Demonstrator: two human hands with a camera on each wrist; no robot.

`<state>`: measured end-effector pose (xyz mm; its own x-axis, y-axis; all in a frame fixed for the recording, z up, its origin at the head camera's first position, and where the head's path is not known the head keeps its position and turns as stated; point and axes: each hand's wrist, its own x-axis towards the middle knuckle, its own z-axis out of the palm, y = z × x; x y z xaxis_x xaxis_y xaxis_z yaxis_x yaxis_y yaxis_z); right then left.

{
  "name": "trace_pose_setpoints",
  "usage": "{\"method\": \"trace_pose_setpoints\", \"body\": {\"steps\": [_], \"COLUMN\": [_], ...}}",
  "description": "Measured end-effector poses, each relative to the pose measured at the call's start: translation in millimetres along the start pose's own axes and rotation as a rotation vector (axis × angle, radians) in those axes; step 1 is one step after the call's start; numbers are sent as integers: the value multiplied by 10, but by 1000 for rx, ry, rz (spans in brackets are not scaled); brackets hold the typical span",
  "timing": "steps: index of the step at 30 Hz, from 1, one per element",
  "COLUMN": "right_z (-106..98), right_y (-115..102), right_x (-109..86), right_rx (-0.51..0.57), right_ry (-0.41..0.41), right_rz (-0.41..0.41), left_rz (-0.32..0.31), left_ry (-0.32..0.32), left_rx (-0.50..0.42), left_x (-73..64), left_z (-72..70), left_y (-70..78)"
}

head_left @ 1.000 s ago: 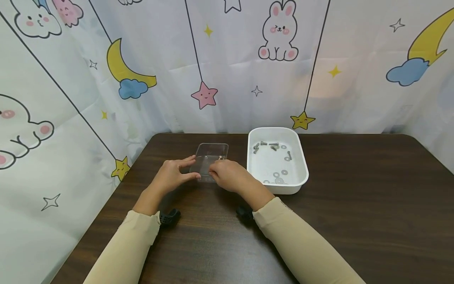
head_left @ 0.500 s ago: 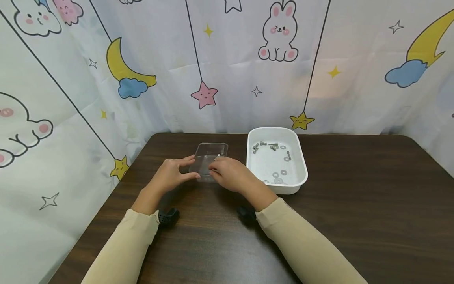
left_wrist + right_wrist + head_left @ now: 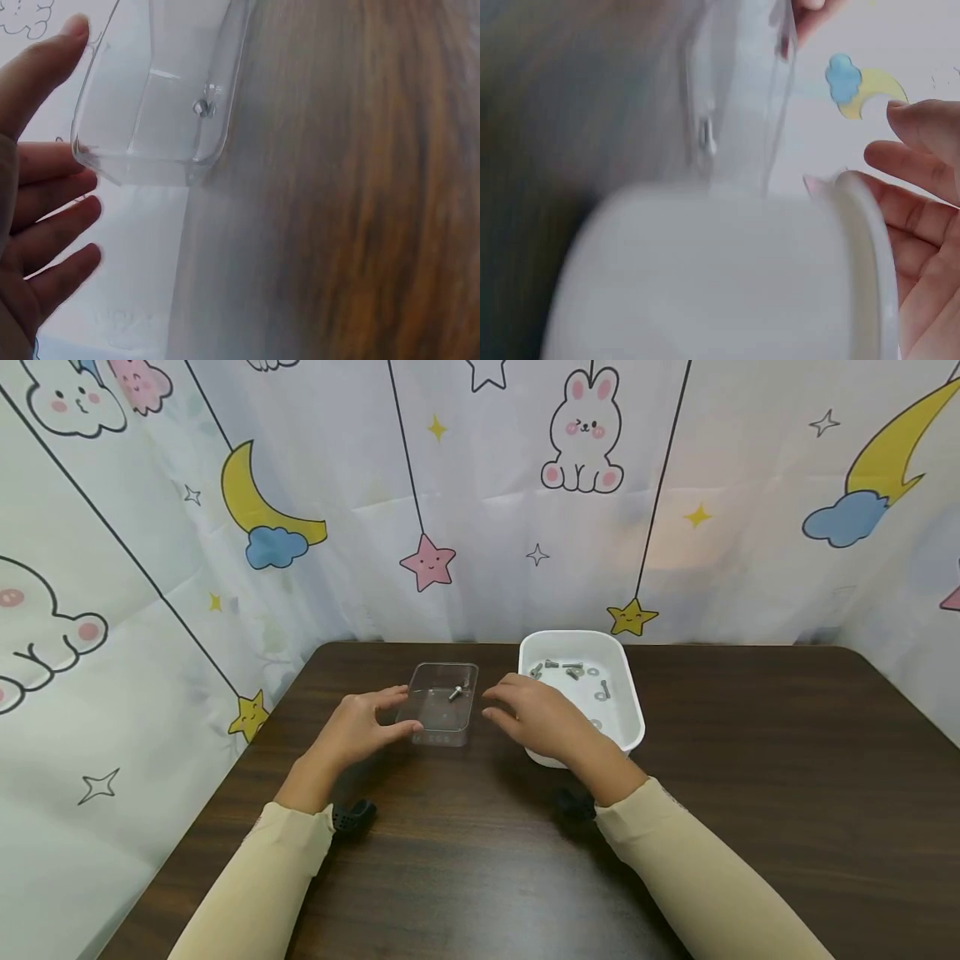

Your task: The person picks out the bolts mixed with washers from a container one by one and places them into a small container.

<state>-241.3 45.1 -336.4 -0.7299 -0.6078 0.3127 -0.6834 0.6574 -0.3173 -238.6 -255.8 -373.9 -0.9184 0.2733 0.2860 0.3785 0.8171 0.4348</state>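
Observation:
A clear plastic box (image 3: pixel 438 729) stands at the left of the table, with one bolt (image 3: pixel 455 693) lying inside toward its right side. My left hand (image 3: pixel 352 727) is at the box's left side, thumb and fingers spread along its edge; the left wrist view shows those fingers (image 3: pixel 64 217) extended. Over the left wall of a white tub (image 3: pixel 630 722), my right hand (image 3: pixel 543 714) hovers with nothing in its loosely bent fingers. Inside the tub lie several bolts (image 3: pixel 573 674) and flat washers (image 3: pixel 600 697); the hand hides part of its floor.
The dark wooden table (image 3: pixel 750 760) reaches out to the right of the tub. Behind it hangs a white curtain (image 3: pixel 510 602) printed with cartoons. Each wrist wears a black strap, such as the left strap (image 3: pixel 354 817).
My right hand has let go of the bolt, which now lies in the clear box, and has moved right to the white tub. The left hand stays beside the box.

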Motion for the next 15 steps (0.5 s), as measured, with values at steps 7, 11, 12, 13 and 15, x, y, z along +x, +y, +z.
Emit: {"method": "trace_pose_setpoints", "body": {"steps": [7, 11, 12, 13, 15], "right_z": [-308, -454, -480, -500, -522], "right_y": [411, 659, 713, 766, 859], "right_x": [-230, -370, -397, -419, -442], "right_rx": [-3, -12, -13, -14, -13], "right_ry": [-13, -31, -39, -47, -63], "right_rz": [106, 189, 212, 233, 269], "left_rz": [168, 309, 335, 355, 386], "left_ry": [178, 198, 189, 177, 148], "left_rx": [71, 74, 73, 69, 67], "left_x": [29, 74, 86, 98, 123], "left_z": [25, 106, 139, 176, 267], "left_y": [269, 599, 682, 772, 926]}}
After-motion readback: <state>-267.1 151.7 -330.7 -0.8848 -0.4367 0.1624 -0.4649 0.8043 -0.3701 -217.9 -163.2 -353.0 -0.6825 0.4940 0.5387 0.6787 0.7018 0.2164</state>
